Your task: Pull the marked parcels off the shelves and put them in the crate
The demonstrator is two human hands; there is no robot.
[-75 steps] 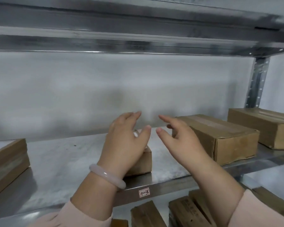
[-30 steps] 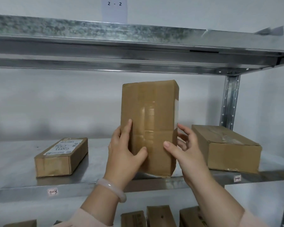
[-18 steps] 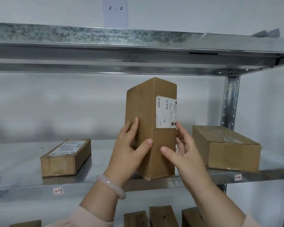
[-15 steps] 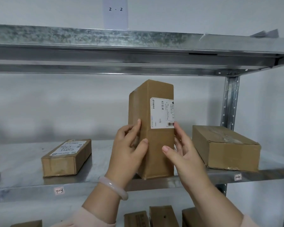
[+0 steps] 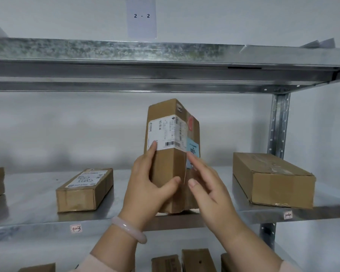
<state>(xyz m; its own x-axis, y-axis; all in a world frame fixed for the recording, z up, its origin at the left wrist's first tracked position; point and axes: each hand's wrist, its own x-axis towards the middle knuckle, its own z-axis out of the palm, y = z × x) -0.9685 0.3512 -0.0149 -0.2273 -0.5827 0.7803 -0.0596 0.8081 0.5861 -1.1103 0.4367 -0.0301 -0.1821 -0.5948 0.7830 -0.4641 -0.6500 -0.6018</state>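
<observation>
Comparing with half a second back, I see the parcel [image 5: 172,154] has been twisted further about its upright axis: the white shipping label [image 5: 166,135] that faced me squarely now wraps round the near vertical edge, and a blue sticker [image 5: 193,152] and a red mark [image 5: 190,123] show on the right-hand face. The left hand [image 5: 148,190] has slid round to the left face, index finger reaching up onto the label's lower corner, thumb pressed across the front near the bottom. The right hand [image 5: 209,191] has come forward, fingers loosely spread along the right face, thumb tip close by the near edge; I cannot tell how firmly it presses.

I read the parcel's long axis as vertical, leaning slightly left at the top, one corner edge pointing towards me. It sits between both hands, its lower end at the front lip of the metal shelf [image 5: 185,218]; whether it rests there or is lifted I cannot tell. A flat box [image 5: 84,190] lies to its left, a larger carton [image 5: 273,179] to its right, both apart from it.
</observation>
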